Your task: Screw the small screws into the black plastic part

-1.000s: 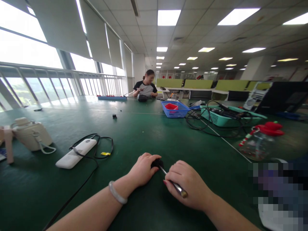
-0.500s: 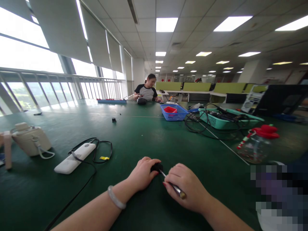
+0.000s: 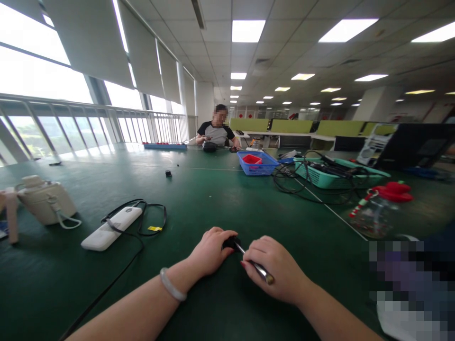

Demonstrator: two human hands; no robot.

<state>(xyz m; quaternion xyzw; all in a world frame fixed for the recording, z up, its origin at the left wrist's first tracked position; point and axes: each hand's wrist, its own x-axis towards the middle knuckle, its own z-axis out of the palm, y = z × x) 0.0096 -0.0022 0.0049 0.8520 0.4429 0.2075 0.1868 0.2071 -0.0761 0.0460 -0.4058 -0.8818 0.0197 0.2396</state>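
My left hand [image 3: 212,251], wearing a pale bangle [image 3: 172,284] at the wrist, is closed around a small black object [image 3: 232,243] low over the green table. Fingers cover much of that object, and its kind cannot be made out. A slim metal screwdriver [image 3: 261,272] lies in the closed grip of my right hand [image 3: 272,265]. Its thin shaft points away and to the left, the tip meeting the black object. The thicker, shiny handle end sticks out below the palm.
Left on the green table [image 3: 199,208] lie a white power bank [image 3: 112,229], a black cable [image 3: 165,215] and a beige bottle [image 3: 48,201]. Beyond are a blue basket [image 3: 258,168], a teal basket [image 3: 320,179] and a red-lidded jar [image 3: 377,218]. A person [image 3: 217,130] sits opposite.
Most of the scene sits slightly higher in the picture from a small camera tilt. Both hands keep their grips, with the screwdriver's tip still at the black object. The person opposite has shifted a little.
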